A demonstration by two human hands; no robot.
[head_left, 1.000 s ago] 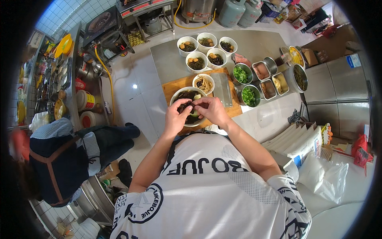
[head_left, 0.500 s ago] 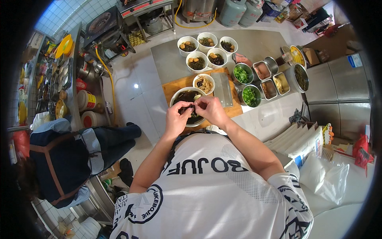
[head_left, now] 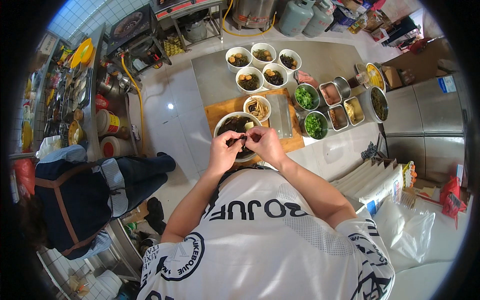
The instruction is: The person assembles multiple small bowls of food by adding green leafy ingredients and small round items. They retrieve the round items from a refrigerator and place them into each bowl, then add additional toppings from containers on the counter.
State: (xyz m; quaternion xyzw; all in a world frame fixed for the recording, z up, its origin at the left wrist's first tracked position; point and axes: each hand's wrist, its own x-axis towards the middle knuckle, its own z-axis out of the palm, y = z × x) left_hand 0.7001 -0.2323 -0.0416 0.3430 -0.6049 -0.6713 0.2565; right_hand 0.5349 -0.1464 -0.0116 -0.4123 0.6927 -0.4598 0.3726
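Note:
Over a large white bowl (head_left: 217, 126) of dark, wet-looking food pieces, my left hand (head_left: 223, 152) and my right hand (head_left: 266, 146) meet. Their fingertips are closed together on a small dark piece of food (head_left: 243, 140), whose exact kind I cannot make out. A pale yellowish chunk (head_left: 249, 126) shows at the bowl's far right side. Behind it, a smaller white bowl (head_left: 247, 101) holds pale brown strips. Both bowls stand on a wooden cutting board (head_left: 215, 111), with a broad cleaver (head_left: 282, 122) lying flat at its right.
Several white bowls (head_left: 248, 91) of dark greens with orange-brown pieces stand farther back on the steel table (head_left: 205, 75). To the right are metal pots of chopped greens (head_left: 315, 125), small trays (head_left: 338, 117) and a larger pot (head_left: 379, 105). At left, another person (head_left: 80, 200) bends near shelves.
Both hands stay together above the large bowl, and their fingers have shifted slightly around the dark piece. The pale chunk shows more now. The whole view has moved a little.

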